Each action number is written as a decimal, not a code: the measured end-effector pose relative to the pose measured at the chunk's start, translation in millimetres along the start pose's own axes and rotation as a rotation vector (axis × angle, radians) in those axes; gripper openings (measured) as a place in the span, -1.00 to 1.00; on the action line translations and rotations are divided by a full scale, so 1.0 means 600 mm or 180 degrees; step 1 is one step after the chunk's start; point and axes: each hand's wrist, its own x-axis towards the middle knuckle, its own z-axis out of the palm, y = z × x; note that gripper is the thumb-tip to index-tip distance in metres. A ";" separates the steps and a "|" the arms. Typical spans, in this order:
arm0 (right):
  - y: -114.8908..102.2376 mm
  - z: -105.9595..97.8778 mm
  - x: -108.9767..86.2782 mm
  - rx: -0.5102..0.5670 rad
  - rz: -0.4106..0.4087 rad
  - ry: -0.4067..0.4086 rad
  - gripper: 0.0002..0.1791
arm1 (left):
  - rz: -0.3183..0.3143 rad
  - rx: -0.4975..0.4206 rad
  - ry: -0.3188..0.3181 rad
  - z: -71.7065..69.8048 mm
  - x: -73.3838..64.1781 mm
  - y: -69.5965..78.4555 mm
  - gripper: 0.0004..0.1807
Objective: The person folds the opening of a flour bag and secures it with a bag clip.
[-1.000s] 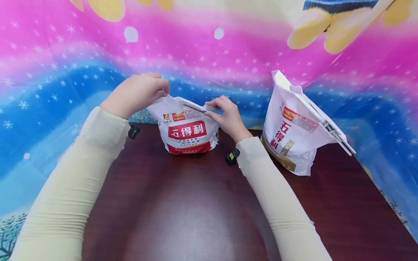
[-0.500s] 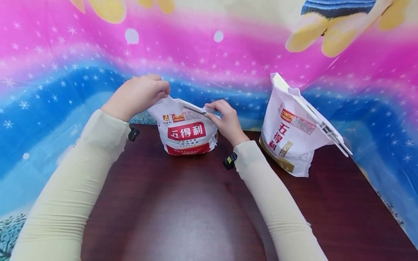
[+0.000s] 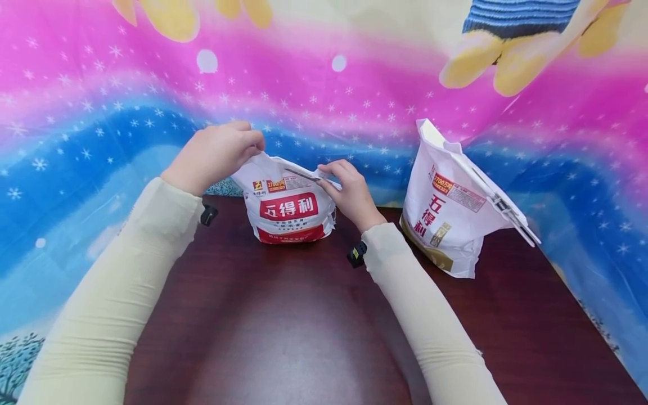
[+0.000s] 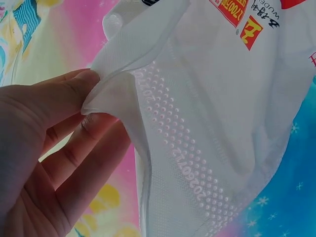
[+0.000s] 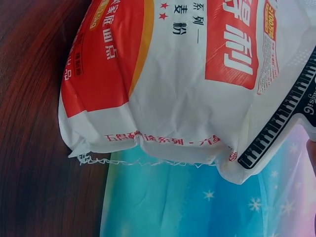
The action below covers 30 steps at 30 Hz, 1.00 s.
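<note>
A small white-and-red flour bag point(image 3: 288, 222) stands upright at the back of the table. My left hand point(image 3: 215, 154) pinches its upper left corner; in the left wrist view the thumb and index finger hold the fold, the other fingers loose below. A flat bag clip point(image 5: 281, 116) with a piano-key pattern lies slanting along the bag's top edge. At its right end my right hand point(image 3: 354, 194) pinches clip and bag top between thumb and index finger. Only a sliver of that hand shows in the right wrist view.
A taller white flour bag point(image 3: 445, 208) stands to the right, its folded top held by a white clip point(image 3: 498, 202) with a metal clasp. Behind the dark wooden table point(image 3: 283, 315) hangs a pink-and-blue snowflake cloth point(image 3: 324, 79).
The whole head view has shifted down slightly, the taller bag also slightly left. Both hands keep their hold on the small bag's top, with almost no movement against it.
</note>
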 end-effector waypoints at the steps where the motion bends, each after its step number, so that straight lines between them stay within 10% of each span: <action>1: -0.001 0.000 -0.001 -0.0006 0.0010 -0.0002 -0.66 | 0.0002 0.0005 0.0014 0.001 0.000 0.000 -0.73; 19: -0.009 -0.021 -0.020 -0.0035 0.0063 -0.0182 -0.56 | 0.0114 0.0155 0.0438 0.014 -0.008 0.001 -0.77; 30: -0.015 -0.049 -0.056 -0.0022 0.0030 -0.0269 -0.56 | 0.0395 0.0265 0.1091 0.036 -0.017 0.001 -0.81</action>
